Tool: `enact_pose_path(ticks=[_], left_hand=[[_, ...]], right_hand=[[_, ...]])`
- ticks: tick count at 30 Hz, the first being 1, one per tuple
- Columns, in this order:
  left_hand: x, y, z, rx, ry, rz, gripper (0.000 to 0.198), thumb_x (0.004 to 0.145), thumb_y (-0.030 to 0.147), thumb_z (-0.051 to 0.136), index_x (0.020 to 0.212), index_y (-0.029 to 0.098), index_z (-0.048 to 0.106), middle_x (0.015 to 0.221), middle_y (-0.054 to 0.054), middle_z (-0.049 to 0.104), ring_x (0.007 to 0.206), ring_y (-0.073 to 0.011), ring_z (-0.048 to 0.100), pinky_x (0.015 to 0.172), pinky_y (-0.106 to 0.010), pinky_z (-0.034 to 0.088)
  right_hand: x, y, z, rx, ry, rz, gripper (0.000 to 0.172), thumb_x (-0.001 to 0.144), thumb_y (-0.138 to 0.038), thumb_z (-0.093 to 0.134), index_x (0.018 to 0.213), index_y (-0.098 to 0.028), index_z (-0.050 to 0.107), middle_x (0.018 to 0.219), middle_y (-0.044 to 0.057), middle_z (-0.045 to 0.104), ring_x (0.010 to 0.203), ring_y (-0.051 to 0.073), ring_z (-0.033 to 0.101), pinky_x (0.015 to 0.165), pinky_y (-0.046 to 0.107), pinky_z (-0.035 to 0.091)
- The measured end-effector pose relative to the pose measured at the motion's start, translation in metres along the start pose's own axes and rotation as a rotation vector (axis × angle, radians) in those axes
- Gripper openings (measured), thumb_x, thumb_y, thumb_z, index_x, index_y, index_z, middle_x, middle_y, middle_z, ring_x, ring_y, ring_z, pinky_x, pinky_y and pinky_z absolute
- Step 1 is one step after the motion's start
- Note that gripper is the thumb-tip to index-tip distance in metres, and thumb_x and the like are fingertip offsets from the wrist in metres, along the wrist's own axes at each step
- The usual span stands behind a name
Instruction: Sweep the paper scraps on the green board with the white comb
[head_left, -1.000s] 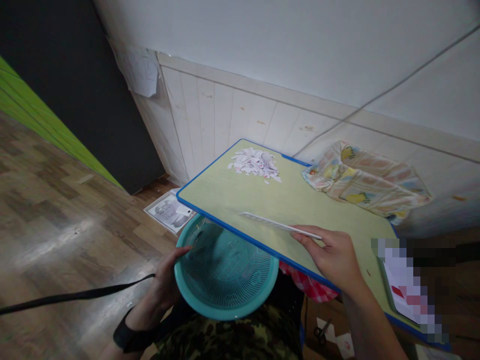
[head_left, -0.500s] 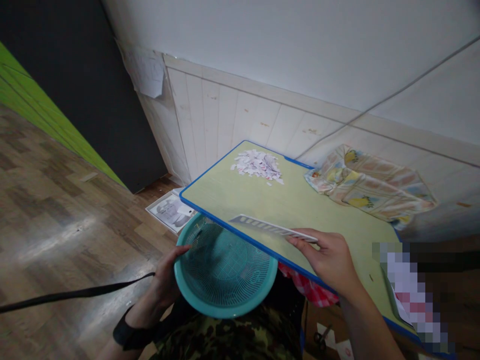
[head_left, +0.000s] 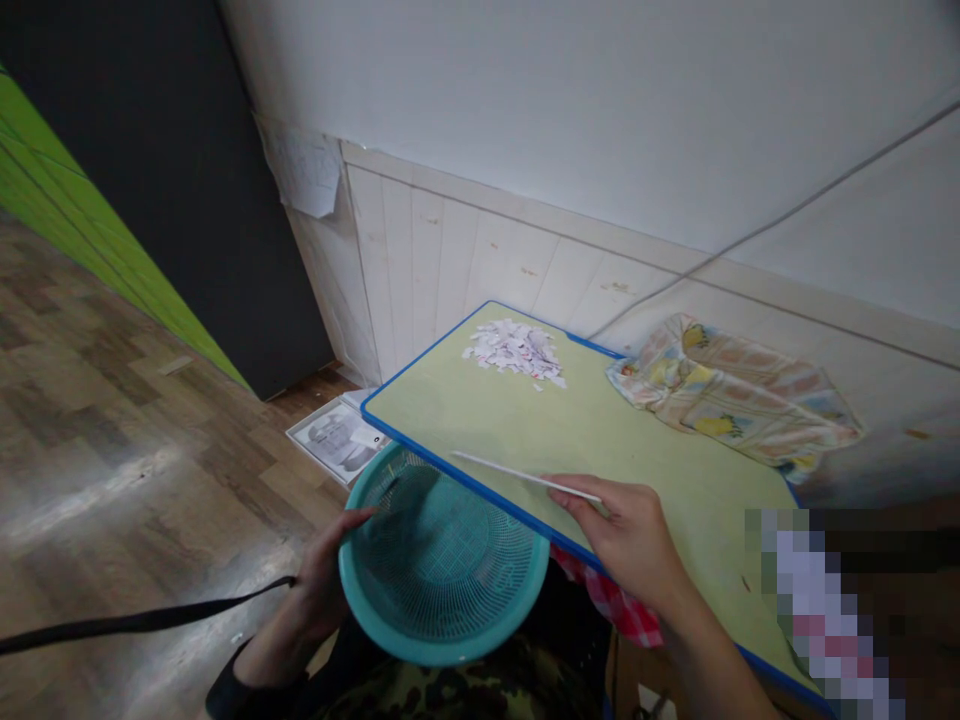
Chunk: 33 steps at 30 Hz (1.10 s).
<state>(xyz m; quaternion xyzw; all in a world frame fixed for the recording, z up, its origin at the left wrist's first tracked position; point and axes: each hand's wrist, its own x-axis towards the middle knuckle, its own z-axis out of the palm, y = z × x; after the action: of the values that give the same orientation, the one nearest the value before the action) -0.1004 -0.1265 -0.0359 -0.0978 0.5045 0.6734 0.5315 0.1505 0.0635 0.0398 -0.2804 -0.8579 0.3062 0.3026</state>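
My left hand [head_left: 324, 570] is closed on the left rim of a teal plastic basket [head_left: 442, 640], thumb over the edge. The basket's far side sits beneath the near edge of the table [head_left: 592, 430], and only a dark shadow falls across its inside. Between the thumb and fingers of my right hand [head_left: 622, 530] is a thin white flat strip [head_left: 517, 473], seen almost edge-on just above the table's near edge. Farther back on the tabletop lies a heap of torn white paper scraps [head_left: 516, 350].
A patterned cloth [head_left: 735, 390] lies at the table's back right against the wall. Below the left corner, an open white box [head_left: 337, 435] rests on the wooden floor. Red checked fabric [head_left: 615, 605] hangs under the table. A dark cabinet [head_left: 172, 200] stands at left.
The strip has turned from showing its slatted face to nearly edge-on, and my right hand has shifted slightly left. My left hand keeps its hold on the basket; the view has tilted a little.
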Motion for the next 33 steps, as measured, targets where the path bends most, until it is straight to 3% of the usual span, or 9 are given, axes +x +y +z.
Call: enact_pose_path(ticks=[4, 7, 10, 14, 17, 20, 25, 30, 33], left_hand=[[0.003, -0.003, -0.004, -0.032, -0.002, 0.010, 0.030, 0.090, 0.012, 0.060, 0.067, 0.012, 0.080, 0.061, -0.013, 0.081, 0.052, -0.0249, 0.076, 0.058, -0.034, 0.065], [0.005, -0.007, -0.007, -0.062, -0.025, 0.010, 0.023, 0.086, 0.011, 0.065, 0.069, 0.013, 0.080, 0.062, -0.012, 0.081, 0.053, -0.0268, 0.077, 0.058, -0.035, 0.066], [0.004, -0.008, -0.005, -0.057, -0.047, 0.006, 0.014, 0.084, 0.013, 0.069, 0.077, 0.014, 0.081, 0.064, -0.010, 0.083, 0.060, -0.0300, 0.080, 0.064, -0.038, 0.067], [-0.003, -0.007, 0.003, -0.017, -0.042, -0.008, 0.016, 0.083, 0.013, 0.069, 0.093, 0.013, 0.082, 0.064, -0.010, 0.083, 0.061, -0.0315, 0.080, 0.063, -0.040, 0.067], [-0.006, -0.008, 0.006, -0.003, -0.030, -0.014, 0.025, 0.083, 0.013, 0.069, 0.106, 0.013, 0.080, 0.069, -0.010, 0.084, 0.064, -0.0331, 0.081, 0.065, -0.041, 0.067], [-0.005, -0.009, 0.006, 0.014, -0.020, -0.003, 0.037, 0.082, 0.014, 0.073, 0.118, 0.014, 0.077, 0.073, -0.009, 0.086, 0.073, -0.0357, 0.082, 0.072, -0.043, 0.068], [0.001, -0.011, 0.002, -0.009, -0.010, -0.011, 0.044, 0.081, 0.012, 0.073, 0.125, 0.013, 0.074, 0.073, -0.009, 0.086, 0.079, -0.0376, 0.083, 0.079, -0.046, 0.067], [0.006, -0.012, -0.003, -0.008, 0.020, 0.013, 0.032, 0.079, 0.012, 0.073, 0.111, 0.016, 0.079, 0.068, -0.007, 0.085, 0.072, -0.0357, 0.082, 0.074, -0.044, 0.068], [0.005, -0.011, -0.002, 0.004, 0.003, -0.024, 0.021, 0.079, 0.012, 0.073, 0.097, 0.016, 0.081, 0.063, -0.007, 0.083, 0.068, -0.0343, 0.082, 0.069, -0.041, 0.068]], right_hand=[[-0.012, -0.005, -0.021, 0.030, -0.049, 0.083, 0.019, 0.093, -0.031, 0.066, 0.096, -0.028, 0.085, 0.095, 0.000, 0.084, 0.083, 0.021, 0.080, 0.074, 0.026, 0.060], [0.000, 0.005, -0.035, 0.031, 0.021, 0.127, 0.018, 0.089, -0.037, 0.072, 0.094, -0.025, 0.084, 0.089, 0.002, 0.083, 0.075, 0.021, 0.078, 0.068, 0.028, 0.058], [0.039, 0.032, -0.041, -0.013, 0.202, 0.124, 0.024, 0.087, -0.040, 0.072, 0.095, -0.020, 0.083, 0.086, 0.004, 0.082, 0.073, 0.023, 0.074, 0.065, 0.030, 0.054], [0.116, 0.076, -0.034, -0.171, 0.327, 0.093, 0.029, 0.086, -0.041, 0.066, 0.091, -0.016, 0.080, 0.074, 0.003, 0.076, 0.068, 0.022, 0.066, 0.064, 0.030, 0.047], [0.166, 0.095, -0.019, -0.243, 0.351, 0.107, 0.030, 0.087, -0.040, 0.062, 0.087, -0.015, 0.079, 0.069, 0.003, 0.072, 0.067, 0.022, 0.061, 0.061, 0.028, 0.041], [0.195, 0.102, -0.004, -0.239, 0.298, 0.076, 0.026, 0.085, -0.037, 0.064, 0.082, -0.016, 0.079, 0.066, 0.002, 0.070, 0.066, 0.020, 0.059, 0.060, 0.027, 0.037], [0.207, 0.108, -0.009, -0.206, 0.163, 0.028, 0.021, 0.080, -0.032, 0.069, 0.087, -0.017, 0.082, 0.067, 0.001, 0.071, 0.066, 0.019, 0.060, 0.063, 0.027, 0.038], [0.202, 0.114, -0.045, -0.165, 0.085, 0.043, 0.024, 0.075, -0.039, 0.077, 0.085, -0.018, 0.083, 0.062, -0.001, 0.068, 0.066, 0.020, 0.061, 0.063, 0.028, 0.044], [0.200, 0.118, -0.055, -0.126, 0.084, 0.053, 0.028, 0.072, -0.043, 0.079, 0.085, -0.018, 0.083, 0.062, -0.001, 0.068, 0.067, 0.021, 0.062, 0.063, 0.029, 0.046]])
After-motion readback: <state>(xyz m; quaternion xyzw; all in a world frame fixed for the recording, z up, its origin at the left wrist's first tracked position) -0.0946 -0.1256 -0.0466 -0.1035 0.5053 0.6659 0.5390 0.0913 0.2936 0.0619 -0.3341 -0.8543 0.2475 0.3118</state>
